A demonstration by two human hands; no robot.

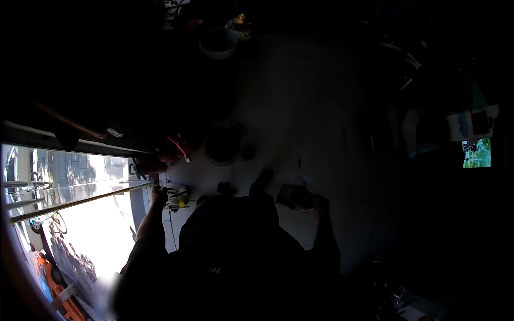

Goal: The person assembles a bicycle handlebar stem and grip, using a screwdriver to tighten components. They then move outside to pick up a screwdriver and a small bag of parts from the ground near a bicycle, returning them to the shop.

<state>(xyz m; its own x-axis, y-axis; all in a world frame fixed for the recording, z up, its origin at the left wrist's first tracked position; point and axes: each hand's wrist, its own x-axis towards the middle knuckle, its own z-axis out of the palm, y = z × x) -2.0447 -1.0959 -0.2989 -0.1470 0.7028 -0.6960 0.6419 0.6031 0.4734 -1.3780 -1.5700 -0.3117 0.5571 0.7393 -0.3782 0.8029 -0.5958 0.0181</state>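
Note:
Deep shadow covers most of the head view. My left arm reaches forward on the left, and my left hand (159, 197) is at the inner end of a long pale bar (80, 199) by the bright opening. Its fingers are too dark to read. On the right, my right hand (320, 204) is closed at the edge of a dark flat object (293, 197) with a pale rim, whose kind I cannot make out. Between my arms, small things with a yellow spot (182, 204) lie on the pale tiled floor (321, 144), nearer my left hand.
A dark round object (222, 147) sits ahead, with a red-orange strip (176, 144) to its left. Farther off stands a pale-rimmed basin (218, 52) beside a yellow-topped item (240, 20). An orange vehicle (59, 289) shows outside at left. A lit screen (477, 154) glows at right.

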